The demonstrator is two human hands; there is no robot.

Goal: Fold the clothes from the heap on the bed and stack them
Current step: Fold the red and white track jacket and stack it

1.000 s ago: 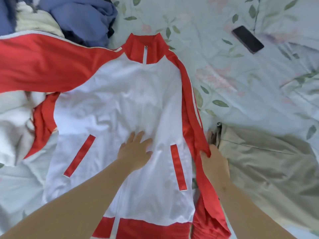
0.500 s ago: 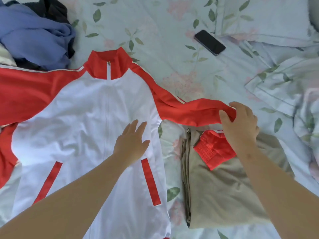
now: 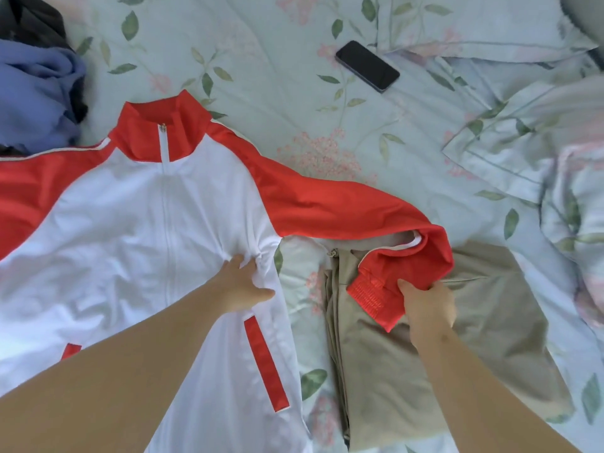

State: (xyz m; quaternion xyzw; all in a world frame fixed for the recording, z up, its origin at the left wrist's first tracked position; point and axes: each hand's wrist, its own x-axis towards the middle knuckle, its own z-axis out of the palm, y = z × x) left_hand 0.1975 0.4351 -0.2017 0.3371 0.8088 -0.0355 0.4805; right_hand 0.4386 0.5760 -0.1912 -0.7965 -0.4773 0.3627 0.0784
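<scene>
A white track jacket [image 3: 137, 223] with red sleeves and collar lies front up on the bed, zipped. My left hand [image 3: 242, 282] presses flat on its white body near the right armpit. My right hand [image 3: 425, 305] grips the red right sleeve [image 3: 343, 207] near its ribbed cuff [image 3: 369, 295]; the sleeve arches out to the right and its end doubles back over a folded beige garment [image 3: 457, 371]. The heap, with a blue garment [image 3: 36, 93] and a dark one [image 3: 29, 24], sits at the top left.
A black phone [image 3: 367, 66] lies on the floral sheet [image 3: 277, 76] beyond the jacket. A rumpled floral duvet and pillow [image 3: 539, 125] fill the right side. The jacket's left sleeve [image 3: 29, 191] runs off the left edge.
My right hand pulled the red sleeve out to the right, then lowered its cuff end onto the beige garment. My left hand slid right across the jacket's body toward the armpit.
</scene>
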